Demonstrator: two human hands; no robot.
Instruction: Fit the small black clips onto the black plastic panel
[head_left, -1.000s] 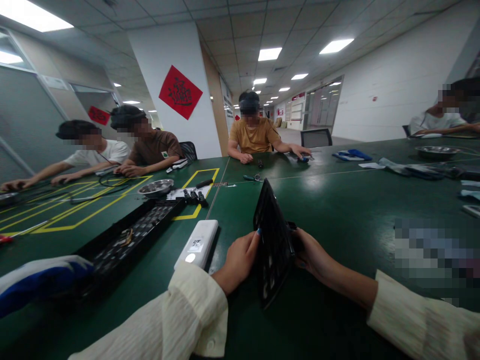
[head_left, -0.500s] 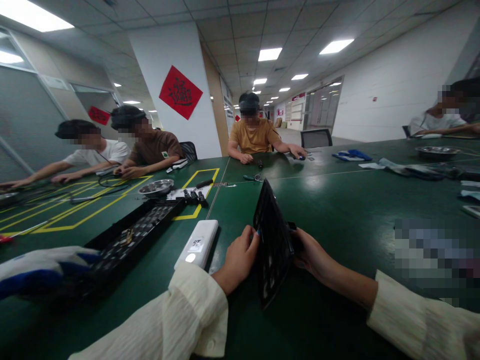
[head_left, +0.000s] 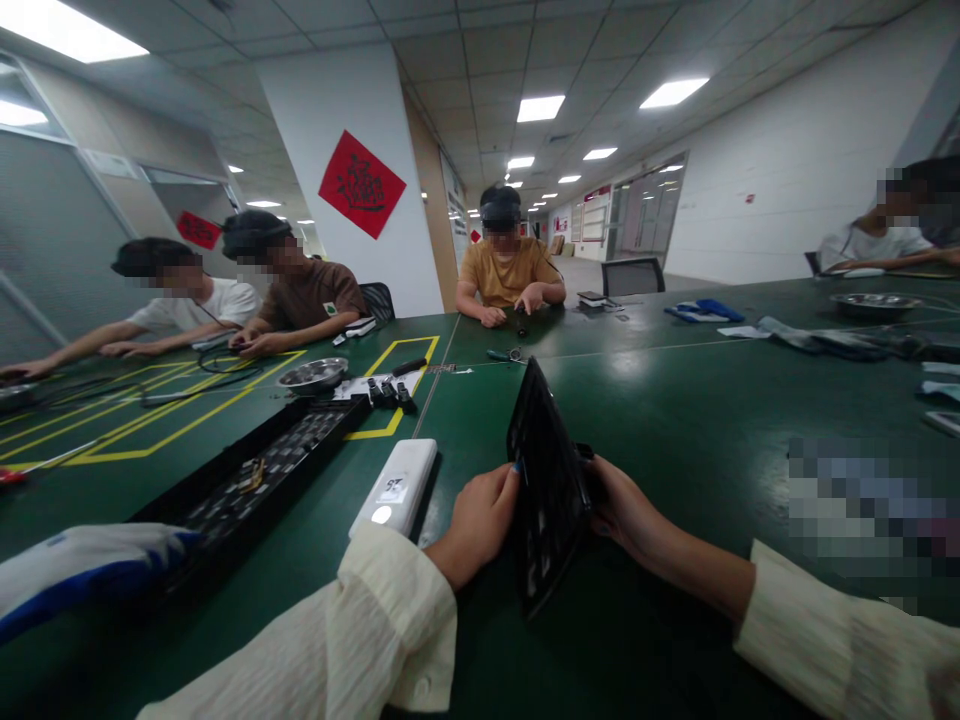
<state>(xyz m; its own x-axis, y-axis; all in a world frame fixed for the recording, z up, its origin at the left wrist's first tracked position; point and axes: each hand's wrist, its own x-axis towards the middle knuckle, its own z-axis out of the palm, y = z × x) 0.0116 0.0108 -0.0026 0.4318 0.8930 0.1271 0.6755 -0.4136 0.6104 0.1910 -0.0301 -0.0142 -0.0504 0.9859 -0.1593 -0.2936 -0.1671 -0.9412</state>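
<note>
A thin black panel (head_left: pixel 546 495) stands nearly upright before me, almost edge-on, its left face marked with recesses. My right hand (head_left: pixel 622 508) is closed round its far right side, by a small dark block (head_left: pixel 583 453); the fingertips are hidden behind the panel. My left hand (head_left: pixel 480 515) is closed against the left face, thumb bent toward the panel. A small blue spot shows at the thumb tip; what it belongs to cannot be made out. Just left of that hand lies a white power-bank-like box (head_left: pixel 395 485) with a label.
Left is a long black case (head_left: pixel 247 490) with a gridded bottom and small brass-coloured pieces. Another person's white and blue glove (head_left: pixel 82 570) is beside it. Beyond lie a metal bowl (head_left: pixel 311 374) and black sockets (head_left: pixel 390 394). People sit round the green table (head_left: pixel 712 420).
The gloved hand has shifted down and left along the case. The person opposite has brought one hand from the side to the middle. My hands and the panel stay nearly still.
</note>
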